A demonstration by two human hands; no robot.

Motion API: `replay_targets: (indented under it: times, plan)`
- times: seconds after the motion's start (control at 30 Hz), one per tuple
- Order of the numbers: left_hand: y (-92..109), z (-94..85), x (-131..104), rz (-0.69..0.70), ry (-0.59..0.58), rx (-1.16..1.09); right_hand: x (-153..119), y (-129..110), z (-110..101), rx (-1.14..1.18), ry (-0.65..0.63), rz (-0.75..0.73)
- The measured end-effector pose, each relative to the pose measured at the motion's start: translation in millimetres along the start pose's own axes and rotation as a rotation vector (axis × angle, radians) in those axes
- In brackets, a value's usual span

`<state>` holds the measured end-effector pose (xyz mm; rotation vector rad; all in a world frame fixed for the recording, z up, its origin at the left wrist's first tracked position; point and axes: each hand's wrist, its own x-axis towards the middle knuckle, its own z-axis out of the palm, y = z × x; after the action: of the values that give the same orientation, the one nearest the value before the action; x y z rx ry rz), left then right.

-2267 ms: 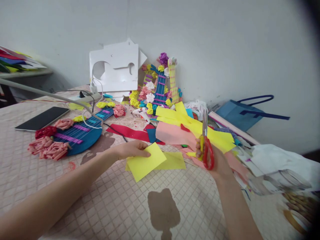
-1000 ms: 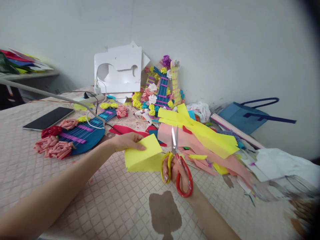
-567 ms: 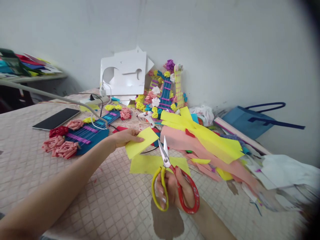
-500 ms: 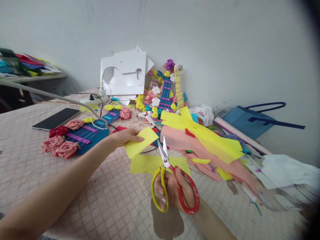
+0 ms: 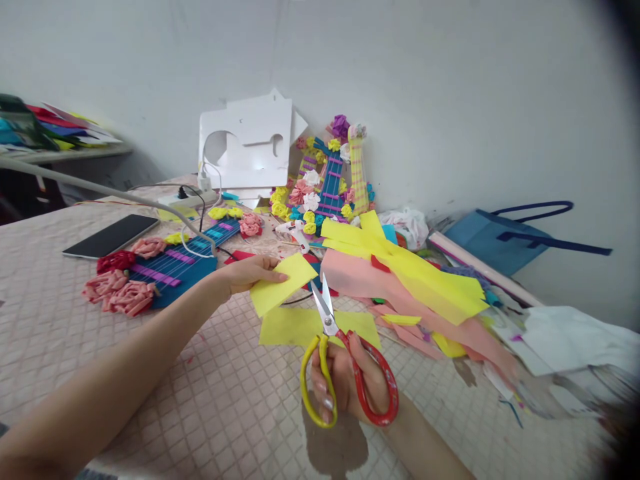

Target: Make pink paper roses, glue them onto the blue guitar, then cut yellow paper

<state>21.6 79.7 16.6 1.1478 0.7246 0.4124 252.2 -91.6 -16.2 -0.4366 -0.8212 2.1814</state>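
Note:
My left hand pinches a rectangular piece of yellow paper at its upper edge, thumb on top. In my right hand is a pair of scissors with one yellow handle and one red handle. Their blades are slightly parted and point up, just right of the held piece, not touching it. Below, a larger yellow sheet lies flat on the table, partly behind the blades. A white glue gun rests beyond my left hand.
A blue paper guitar with paper roses and a dark tablet lie left. Decorated guitars lean on the wall. Yellow strips and pink paper are heaped right, near a blue bag. A white cable crosses the left side.
The scissors have shifted slightly left, and their blades look a little less apart. My left hand and the yellow piece have stayed almost still.

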Motion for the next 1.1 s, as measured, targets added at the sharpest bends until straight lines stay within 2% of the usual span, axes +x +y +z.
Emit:
replay_targets:
  times: [0.5, 0.93, 1.1]
  plan:
    - [-0.6, 6.1, -2.0, 0.03, -0.167, 0.099, -1.9, -1.7, 2.1, -0.018, 0.032, 0.029]
    - [4.9, 9.4, -9.1, 0.027, -0.205, 0.154, -4.0, -4.3, -1.8, -0.069, 0.052, 0.055]
    - [5.5, 7.5, -9.5, 0.026, -0.178, 0.196, -3.6, -1.1, -3.3, -0.027, 0.051, 0.022]
